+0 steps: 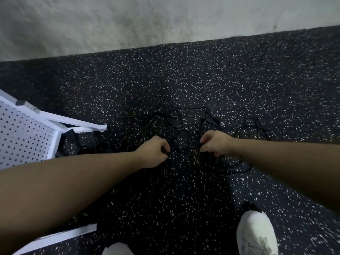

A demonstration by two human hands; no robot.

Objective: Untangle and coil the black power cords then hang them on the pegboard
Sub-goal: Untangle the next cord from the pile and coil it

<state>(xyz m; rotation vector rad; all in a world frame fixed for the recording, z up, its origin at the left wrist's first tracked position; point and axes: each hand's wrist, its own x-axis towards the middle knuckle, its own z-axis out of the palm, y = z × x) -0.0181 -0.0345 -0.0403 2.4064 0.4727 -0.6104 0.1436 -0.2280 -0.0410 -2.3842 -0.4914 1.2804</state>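
Observation:
A tangle of black power cords (184, 124) lies on the dark speckled floor ahead of me, with more loops trailing to the right (257, 129) and near my right forearm (233, 170). My left hand (154, 153) has its fingers curled round a black piece of cord. My right hand (215, 142) pinches cord at the same height, a loop hanging between the two hands. The white pegboard (22, 138) stands at the left edge on white feet. The cords are hard to tell apart against the floor.
A grey wall (165, 21) closes the floor off at the back. A white pegboard foot (73, 124) sticks out toward the cords, another (60, 236) lies low left. My white shoes (257, 234) stand at the bottom. Dark items (73, 142) sit by the pegboard base.

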